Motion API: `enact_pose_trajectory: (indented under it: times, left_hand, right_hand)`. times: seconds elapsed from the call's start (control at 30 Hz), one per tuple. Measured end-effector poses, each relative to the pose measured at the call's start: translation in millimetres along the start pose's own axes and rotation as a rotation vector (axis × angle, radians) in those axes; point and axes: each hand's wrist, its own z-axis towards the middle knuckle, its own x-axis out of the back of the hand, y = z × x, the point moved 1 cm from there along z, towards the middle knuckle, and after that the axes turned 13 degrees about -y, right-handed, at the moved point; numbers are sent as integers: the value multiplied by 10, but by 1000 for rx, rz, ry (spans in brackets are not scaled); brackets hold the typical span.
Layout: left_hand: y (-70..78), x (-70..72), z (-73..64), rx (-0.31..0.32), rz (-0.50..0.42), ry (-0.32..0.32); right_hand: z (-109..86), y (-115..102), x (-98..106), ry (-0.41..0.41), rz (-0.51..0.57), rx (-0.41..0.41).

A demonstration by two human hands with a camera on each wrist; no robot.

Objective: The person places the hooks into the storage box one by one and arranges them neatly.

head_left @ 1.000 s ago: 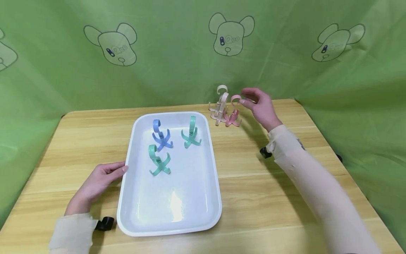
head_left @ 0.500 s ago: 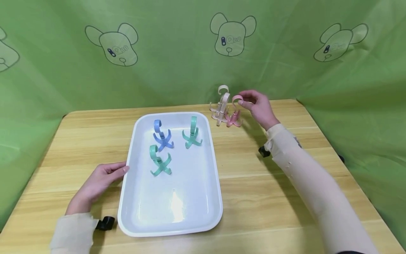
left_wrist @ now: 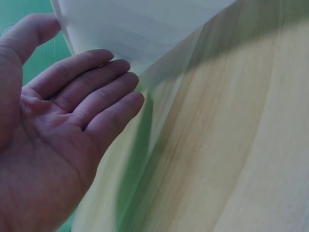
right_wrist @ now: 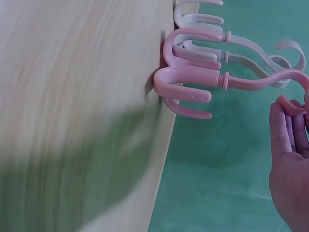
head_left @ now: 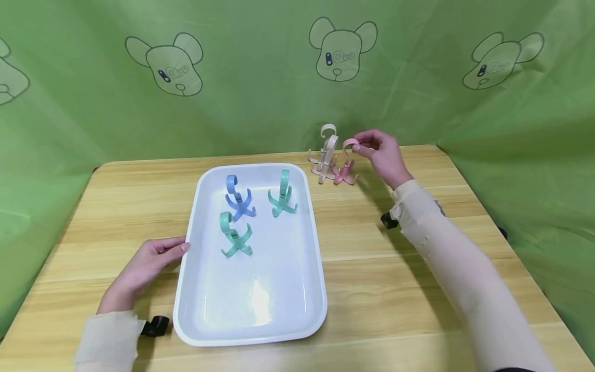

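Observation:
Three clip-like hooks stand by the table's back edge: two pale beige hooks point(head_left: 328, 157) and a pink four-prong hook point(head_left: 345, 173). My right hand point(head_left: 382, 155) pinches the curved top of the pink hook between thumb and fingers. In the right wrist view, the pink hook point(right_wrist: 193, 79) has its curled end at the fingertips of that hand point(right_wrist: 292, 159). My left hand point(head_left: 149, 266) touches the left rim of the white tray point(head_left: 321, 289). Its fingers look straight in the left wrist view, where the hand point(left_wrist: 72, 116) lies against the tray wall point(left_wrist: 140, 29).
Inside the tray stand a blue hook point(head_left: 240, 204) and two green hooks, one at the right point(head_left: 282, 199), one nearer the front point(head_left: 236, 240). A wooden table point(head_left: 395, 299) bears everything. Behind it hangs a green curtain point(head_left: 260, 103) with printed bear heads.
My right hand has closed in on the top of the pink hook and now pinches it. The left hand stays at the tray rim. The view has shifted slightly.

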Motion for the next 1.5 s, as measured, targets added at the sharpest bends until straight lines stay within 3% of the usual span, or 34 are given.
enact_pose_trajectory:
  times: [0.67,1.07,1.5]
  left_hand:
    - [-4,1,-4,10,-9,6]
    - [-22,5,8,16,2,1]
    - [-4,12,0,5,-6,5]
  right_hand:
    - [-165,-217,165,14,51,109]
    - [-347,-415,190,9,68,118]
    - [-546,-553,132,-11,-13,123]
